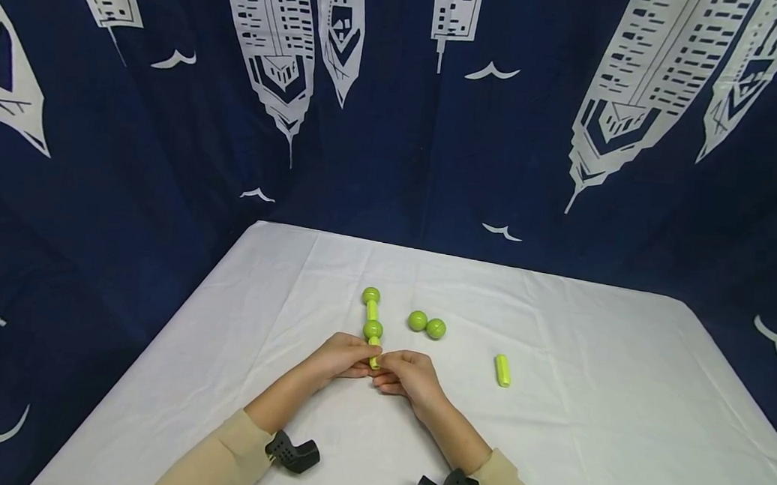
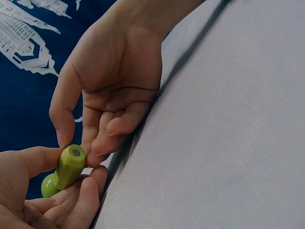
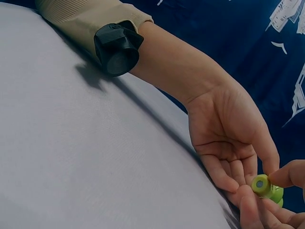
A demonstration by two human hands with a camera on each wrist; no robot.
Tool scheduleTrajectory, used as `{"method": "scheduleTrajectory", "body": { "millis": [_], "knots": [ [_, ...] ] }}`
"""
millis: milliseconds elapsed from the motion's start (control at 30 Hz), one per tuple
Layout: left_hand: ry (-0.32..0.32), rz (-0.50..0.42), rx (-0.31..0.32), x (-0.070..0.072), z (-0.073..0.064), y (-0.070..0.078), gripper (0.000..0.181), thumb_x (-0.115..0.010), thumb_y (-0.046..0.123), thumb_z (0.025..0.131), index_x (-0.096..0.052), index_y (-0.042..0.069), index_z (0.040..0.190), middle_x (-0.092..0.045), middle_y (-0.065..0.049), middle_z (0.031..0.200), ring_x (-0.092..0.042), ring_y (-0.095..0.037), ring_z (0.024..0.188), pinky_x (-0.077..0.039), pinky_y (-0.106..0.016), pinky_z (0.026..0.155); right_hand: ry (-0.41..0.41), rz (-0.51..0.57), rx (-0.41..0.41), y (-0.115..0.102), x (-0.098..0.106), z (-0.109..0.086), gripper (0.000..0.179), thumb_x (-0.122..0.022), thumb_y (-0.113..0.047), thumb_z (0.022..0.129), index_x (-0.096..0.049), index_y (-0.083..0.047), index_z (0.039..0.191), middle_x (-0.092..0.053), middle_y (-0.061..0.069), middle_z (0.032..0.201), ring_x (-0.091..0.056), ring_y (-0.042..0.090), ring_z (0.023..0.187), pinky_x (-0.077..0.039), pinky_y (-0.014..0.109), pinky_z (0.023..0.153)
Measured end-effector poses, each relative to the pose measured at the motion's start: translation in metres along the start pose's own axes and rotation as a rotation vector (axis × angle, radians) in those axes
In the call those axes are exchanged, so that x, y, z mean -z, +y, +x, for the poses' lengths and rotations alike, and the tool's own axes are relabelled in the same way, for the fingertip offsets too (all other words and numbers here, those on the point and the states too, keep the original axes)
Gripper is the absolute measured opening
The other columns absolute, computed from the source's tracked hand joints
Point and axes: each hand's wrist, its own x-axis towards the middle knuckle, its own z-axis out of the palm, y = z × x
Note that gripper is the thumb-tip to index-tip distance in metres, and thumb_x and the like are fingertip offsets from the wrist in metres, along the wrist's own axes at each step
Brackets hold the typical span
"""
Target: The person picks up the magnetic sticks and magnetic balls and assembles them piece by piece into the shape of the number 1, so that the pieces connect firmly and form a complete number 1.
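Observation:
A short chain of lime-green magnetic rods and balls points away from me in the head view: a far ball (image 1: pixel 371 295), a rod (image 1: pixel 372 311), a nearer ball (image 1: pixel 373 329) and a near rod (image 1: pixel 375 341). My left hand (image 1: pixel 340 355) pinches the near rod between thumb and fingers from the left. From the right, my right hand (image 1: pixel 413 376) holds the same rod by its near end, thumb and fingertips against it. The left wrist view shows this ribbed rod (image 2: pixel 69 168) with a grey disc in its end face. Fingers partly cover it in the right wrist view.
Two loose green balls (image 1: pixel 417 320) lie side by side just right of the chain. Farther right lies a single green rod (image 1: pixel 503 371). Everything is on a white cloth-covered table (image 1: pixel 620 409), with a dark blue patterned curtain (image 1: pixel 394 160) behind it.

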Motion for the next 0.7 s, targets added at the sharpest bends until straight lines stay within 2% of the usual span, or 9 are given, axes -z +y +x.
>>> {"method": "scheduleTrajectory", "body": {
  "millis": [300, 700],
  "knots": [
    [0.026, -0.035, 0.012, 0.000, 0.007, 0.000, 0.028, -0.065, 0.015, 0.093, -0.066, -0.011, 0.103, -0.070, -0.006, 0.076, -0.068, -0.011, 0.071, -0.058, -0.019, 0.067, 0.027, -0.044, 0.012, -0.004, 0.012, -0.006, 0.025, -0.060, -0.006, 0.088, -0.061, 0.015, 0.103, -0.069, 0.012, 0.078, -0.066, 0.012, 0.063, -0.058, 0.021, 0.058],
    [0.076, -0.113, 0.003, 0.006, 0.024, 0.004, 0.027, -0.064, 0.011, 0.094, -0.064, -0.014, 0.103, -0.067, -0.006, 0.072, -0.066, -0.012, 0.068, -0.058, -0.019, 0.069, 0.026, -0.056, 0.016, -0.012, 0.023, -0.010, 0.028, -0.059, -0.005, 0.091, -0.058, 0.018, 0.108, -0.067, 0.006, 0.076, -0.065, 0.011, 0.061, -0.058, 0.022, 0.057]
  ]
}}
